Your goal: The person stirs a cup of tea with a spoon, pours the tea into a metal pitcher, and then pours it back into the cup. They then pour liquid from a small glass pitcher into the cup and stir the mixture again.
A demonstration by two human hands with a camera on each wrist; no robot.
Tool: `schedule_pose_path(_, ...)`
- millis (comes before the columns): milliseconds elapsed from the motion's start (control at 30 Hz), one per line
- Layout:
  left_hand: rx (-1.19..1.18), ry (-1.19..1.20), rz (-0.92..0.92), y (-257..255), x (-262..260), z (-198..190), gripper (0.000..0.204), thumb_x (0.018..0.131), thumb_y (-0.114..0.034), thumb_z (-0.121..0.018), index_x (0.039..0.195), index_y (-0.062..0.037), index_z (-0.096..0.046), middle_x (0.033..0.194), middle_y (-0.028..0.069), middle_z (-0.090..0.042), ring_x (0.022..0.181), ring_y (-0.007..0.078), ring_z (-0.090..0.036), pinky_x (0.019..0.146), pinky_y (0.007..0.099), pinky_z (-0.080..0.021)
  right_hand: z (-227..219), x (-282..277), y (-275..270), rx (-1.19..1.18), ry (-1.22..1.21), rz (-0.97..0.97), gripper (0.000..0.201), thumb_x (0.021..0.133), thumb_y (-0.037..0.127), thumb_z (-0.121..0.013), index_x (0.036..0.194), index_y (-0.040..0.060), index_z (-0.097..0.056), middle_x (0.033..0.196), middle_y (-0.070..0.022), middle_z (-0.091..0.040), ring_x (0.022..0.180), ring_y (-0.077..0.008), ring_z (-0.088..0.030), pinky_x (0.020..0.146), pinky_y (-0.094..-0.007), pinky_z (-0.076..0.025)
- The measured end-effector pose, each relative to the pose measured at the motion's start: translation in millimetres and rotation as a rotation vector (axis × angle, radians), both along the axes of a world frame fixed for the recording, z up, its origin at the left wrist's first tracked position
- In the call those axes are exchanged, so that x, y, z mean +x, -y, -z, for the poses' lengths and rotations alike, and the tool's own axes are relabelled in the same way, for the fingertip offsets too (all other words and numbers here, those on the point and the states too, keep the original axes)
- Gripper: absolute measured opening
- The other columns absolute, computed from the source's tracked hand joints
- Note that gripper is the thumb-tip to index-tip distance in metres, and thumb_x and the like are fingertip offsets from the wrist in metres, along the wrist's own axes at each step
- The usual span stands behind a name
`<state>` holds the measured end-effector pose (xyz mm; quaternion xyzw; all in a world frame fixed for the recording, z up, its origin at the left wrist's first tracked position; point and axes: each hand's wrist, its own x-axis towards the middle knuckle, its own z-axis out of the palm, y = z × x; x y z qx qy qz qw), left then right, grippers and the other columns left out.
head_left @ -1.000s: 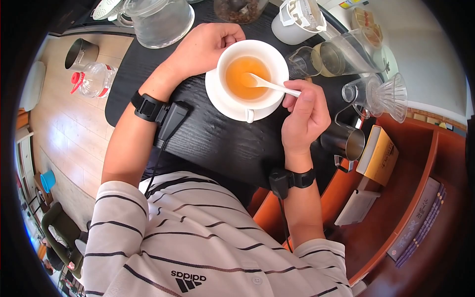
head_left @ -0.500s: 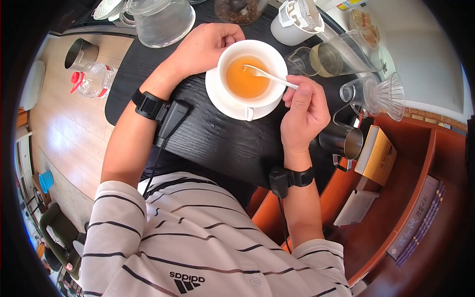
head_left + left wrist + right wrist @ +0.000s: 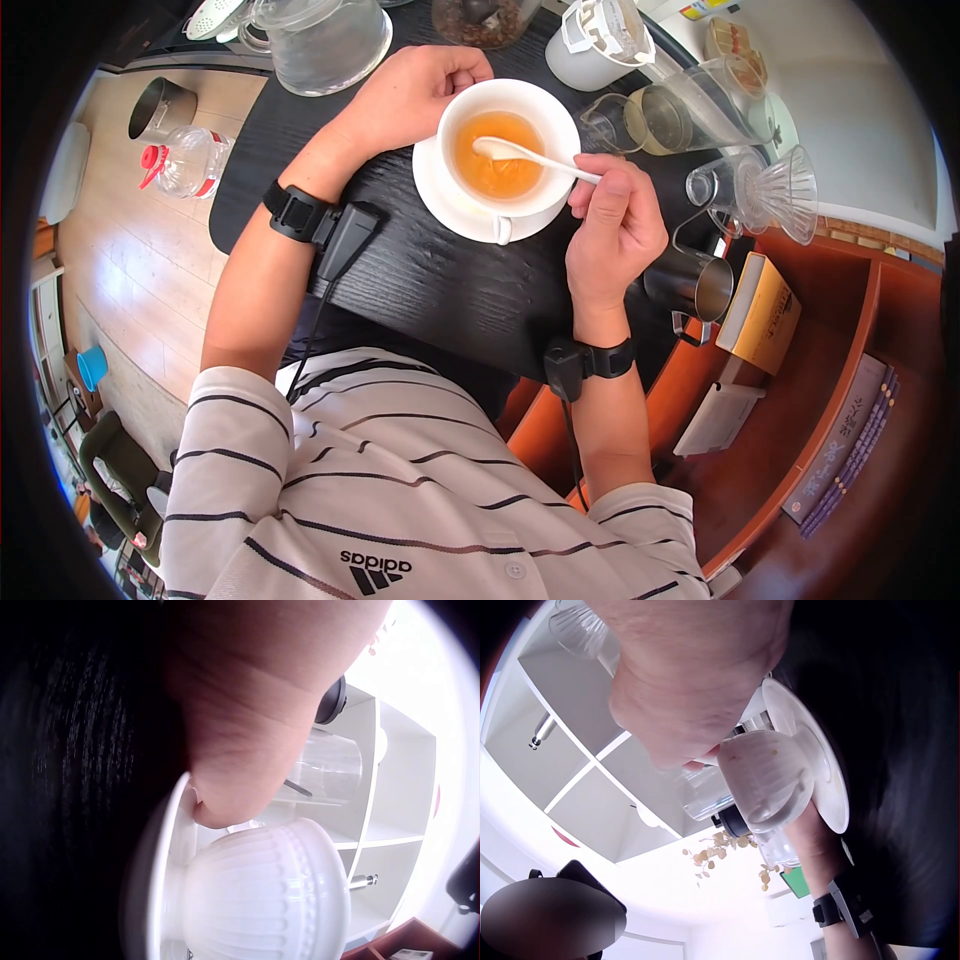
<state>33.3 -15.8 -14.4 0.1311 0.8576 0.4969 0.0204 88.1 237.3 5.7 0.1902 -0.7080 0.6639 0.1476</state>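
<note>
A white cup (image 3: 509, 205) of amber liquid stands on a white saucer (image 3: 437, 206). My right hand (image 3: 617, 235) pinches the handle of a white spoon (image 3: 545, 161), its bowl at the liquid's surface near the middle. Beside the cup's far left side, my left hand (image 3: 415, 98) has its fingers curled at the saucer's edge; the cup hides part of the grip. The left wrist view shows that hand (image 3: 247, 727) against the saucer rim (image 3: 161, 862), next to the ribbed cup (image 3: 255, 892). In the right wrist view the right hand (image 3: 697, 682) is above the cup (image 3: 769, 776).
A glass pitcher (image 3: 325, 50) stands at the back left of the black table (image 3: 420, 290). Along the back right are a white drip cup (image 3: 592, 55), a glass server (image 3: 660, 118), a ribbed glass dripper (image 3: 785, 195) and a metal mug (image 3: 700, 285). Wooden shelves (image 3: 800, 400) adjoin on the right.
The spoon's bowl has shifted left in the liquid and come up, now showing more fully. My right hand has moved very slightly; the left hand stays by the cup.
</note>
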Motion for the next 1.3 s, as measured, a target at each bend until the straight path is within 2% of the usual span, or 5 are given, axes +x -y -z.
schedule_pose_path(267, 0.005, -0.002, 0.005, 0.5, 0.0, 0.1, 0.018, 0.094, -0.011, -0.078, 0.107, -0.0002, -0.07, 0.088, -0.0012, -0.071, 0.081, 0.0034, -0.062, 0.073, 0.0228, -0.052, -1.1, 1.7, -2.0, 0.08, -0.061, 0.095, 0.025, 0.111, 0.017, -0.063, 0.101, -0.0024, -0.075, 0.083, -0.0029, -0.069, 0.069, -0.007, -0.061, 0.063, -0.0223, -0.046)
schedule_pose_path(467, 0.023, 0.004, 0.016, 0.9, -0.5, 2.1, 0.018, 0.094, -0.011, -0.078, 0.107, -0.0002, -0.07, 0.088, -0.0019, -0.07, 0.082, 0.0029, -0.061, 0.073, 0.0226, -0.052, -3.0, 3.8, -0.2, -0.008, 0.021, 0.016, 0.025, 0.111, 0.017, -0.063, 0.101, -0.0023, -0.075, 0.083, -0.0039, -0.07, 0.068, -0.0071, -0.061, 0.063, -0.0222, -0.046)
schedule_pose_path(767, 0.007, 0.01, 0.018, 1.1, -0.7, 0.6, 0.019, 0.094, -0.011, -0.078, 0.108, 0.0003, -0.07, 0.09, -0.0012, -0.073, 0.082, 0.0031, -0.063, 0.073, 0.0223, -0.053, 0.3, -1.5, -1.1, 0.08, -0.116, 0.079, 0.023, 0.11, 0.016, -0.065, 0.103, -0.0022, -0.077, 0.081, -0.0039, -0.068, 0.066, -0.007, -0.06, 0.06, -0.0225, -0.044)
schedule_pose_path(1067, -0.025, -0.016, 0.025, 1.5, -0.8, -1.4, 0.019, 0.094, -0.011, -0.078, 0.108, 0.0005, -0.07, 0.09, -0.0006, -0.073, 0.083, 0.0033, -0.063, 0.074, 0.0225, -0.053, -1.6, 1.6, 0.3, 0.018, -0.018, -0.009, 0.021, 0.109, 0.014, -0.066, 0.104, -0.0029, -0.078, 0.082, -0.0042, -0.068, 0.067, -0.0072, -0.06, 0.061, -0.0222, -0.045)
schedule_pose_path(1300, 0.001, 0.005, 0.012, 1.0, -0.8, 1.4, 0.019, 0.095, -0.011, -0.078, 0.108, 0.0005, -0.07, 0.09, -0.0006, -0.073, 0.083, 0.0032, -0.063, 0.074, 0.0223, -0.053, -1.1, 0.0, -0.6, 0.051, -0.1, 0.097, 0.02, 0.108, 0.012, -0.066, 0.104, -0.0027, -0.078, 0.081, -0.0037, -0.066, 0.068, -0.0071, -0.058, 0.06, -0.0221, -0.043)
